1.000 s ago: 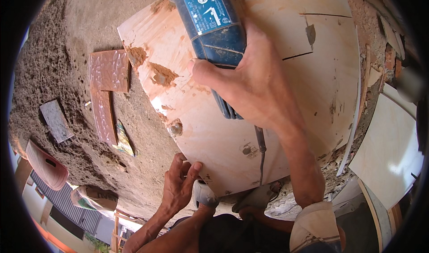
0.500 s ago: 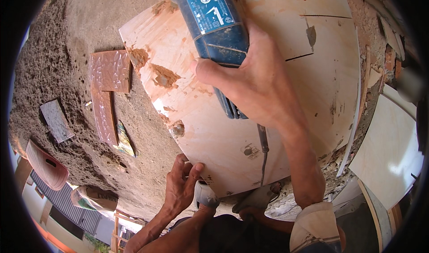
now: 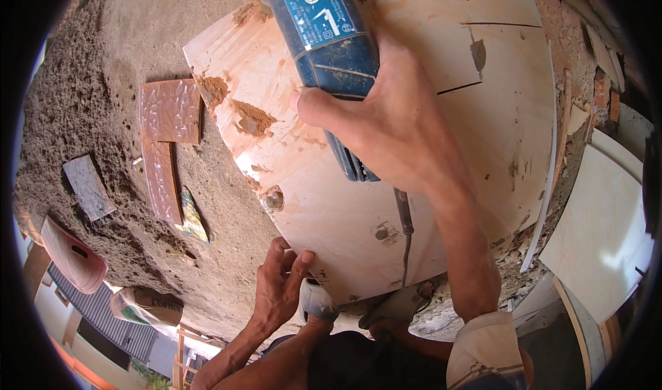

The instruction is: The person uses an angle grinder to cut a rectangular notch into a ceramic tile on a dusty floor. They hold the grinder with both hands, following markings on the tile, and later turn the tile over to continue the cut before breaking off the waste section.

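Note:
My right hand (image 3: 386,121) is closed round a blue power tool (image 3: 317,38) with a labelled back, its black cable running down across a large cream, marble-patterned tile (image 3: 476,155). The tool's lower side and cutting part are hidden or out of frame. Orange-brown smears mark the tile's left part, and two dark straight lines cross its upper right. My left hand (image 3: 279,280) has its fingers curled on the tile's lower left edge.
Brown textured tile pieces (image 3: 169,111) and a grey offcut (image 3: 88,186) lie on sandy ground at left, with a pinkish curved object (image 3: 72,252) and a sack (image 3: 145,307). More cream tiles (image 3: 593,217) stand at right beside rubble. My feet (image 3: 317,300) show below the tile.
My right hand and the tool shifted slightly right and down, then back up and left, by a few pixels. My left hand holds nearly still.

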Demonstrator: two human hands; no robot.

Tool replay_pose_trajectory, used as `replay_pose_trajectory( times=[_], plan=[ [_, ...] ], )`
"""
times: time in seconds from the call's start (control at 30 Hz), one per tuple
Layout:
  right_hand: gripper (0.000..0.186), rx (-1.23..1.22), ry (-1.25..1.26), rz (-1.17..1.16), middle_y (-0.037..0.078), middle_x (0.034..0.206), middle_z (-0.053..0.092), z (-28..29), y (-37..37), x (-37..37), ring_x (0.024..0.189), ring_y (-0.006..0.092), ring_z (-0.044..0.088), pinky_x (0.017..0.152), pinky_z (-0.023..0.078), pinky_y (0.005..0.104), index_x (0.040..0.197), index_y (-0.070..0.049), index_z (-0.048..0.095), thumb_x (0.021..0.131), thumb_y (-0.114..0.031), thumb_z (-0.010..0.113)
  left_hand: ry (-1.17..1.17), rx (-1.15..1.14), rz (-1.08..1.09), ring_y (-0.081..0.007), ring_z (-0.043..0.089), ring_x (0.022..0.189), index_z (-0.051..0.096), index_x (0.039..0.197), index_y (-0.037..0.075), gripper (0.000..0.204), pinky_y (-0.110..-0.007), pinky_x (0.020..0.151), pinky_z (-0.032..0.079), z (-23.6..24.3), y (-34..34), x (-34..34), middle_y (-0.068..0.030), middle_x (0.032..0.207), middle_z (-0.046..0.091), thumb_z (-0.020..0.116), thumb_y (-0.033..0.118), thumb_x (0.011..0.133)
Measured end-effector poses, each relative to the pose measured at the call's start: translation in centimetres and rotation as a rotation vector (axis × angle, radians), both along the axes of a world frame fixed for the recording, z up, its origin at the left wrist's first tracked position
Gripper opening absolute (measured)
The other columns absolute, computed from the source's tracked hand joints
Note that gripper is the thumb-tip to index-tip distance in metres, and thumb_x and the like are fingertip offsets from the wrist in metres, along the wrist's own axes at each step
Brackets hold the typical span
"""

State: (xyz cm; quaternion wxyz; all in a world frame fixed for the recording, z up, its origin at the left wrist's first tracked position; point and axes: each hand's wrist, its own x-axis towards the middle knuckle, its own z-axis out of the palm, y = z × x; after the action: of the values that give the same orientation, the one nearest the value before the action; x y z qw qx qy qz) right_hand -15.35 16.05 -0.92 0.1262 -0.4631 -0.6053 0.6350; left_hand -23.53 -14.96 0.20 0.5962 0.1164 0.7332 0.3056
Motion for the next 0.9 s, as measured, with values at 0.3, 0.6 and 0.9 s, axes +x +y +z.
replay_pose_trajectory(
  times=[0.3,0.6,0.9],
  plan=[
    [0.059,-0.030,-0.044,0.009,0.023,0.081,0.071,0.26,-0.07,0.07,0.073,0.0323,0.076,0.074,0.061,0.0461,0.111,0.014,0.062,0.081,-0.031,0.085,-0.080,-0.042,-0.027,-0.0297,0.077,0.108,0.046,0.144,-0.002,0.048,-0.045,0.092,0.067,0.49,0.47,-0.37,-0.0273,0.123,0.075,0.062,0.035,0.118],
    [0.052,-0.003,-0.020,-0.002,0.018,0.082,0.072,0.25,-0.39,0.20,0.073,0.0274,0.074,0.072,0.060,0.0431,0.111,0.010,0.064,0.082,-0.029,0.085,-0.075,-0.044,-0.027,-0.0301,0.077,0.108,0.045,0.144,-0.003,0.049,-0.044,0.091,0.067,0.41,0.17,-0.34,-0.0282,0.123,0.075,0.061,0.035,0.118],
    [0.041,0.075,-0.053,0.022,0.010,0.083,0.076,-0.20,-0.34,0.33,0.072,0.0164,0.072,0.067,0.059,0.0359,0.110,0.003,0.070,0.085,-0.026,0.084,-0.077,-0.036,-0.016,-0.0302,0.076,0.110,0.045,0.145,-0.002,0.046,-0.045,0.093,0.067,0.41,0.17,-0.13,-0.0289,0.125,0.074,0.060,0.033,0.119]
  ],
)
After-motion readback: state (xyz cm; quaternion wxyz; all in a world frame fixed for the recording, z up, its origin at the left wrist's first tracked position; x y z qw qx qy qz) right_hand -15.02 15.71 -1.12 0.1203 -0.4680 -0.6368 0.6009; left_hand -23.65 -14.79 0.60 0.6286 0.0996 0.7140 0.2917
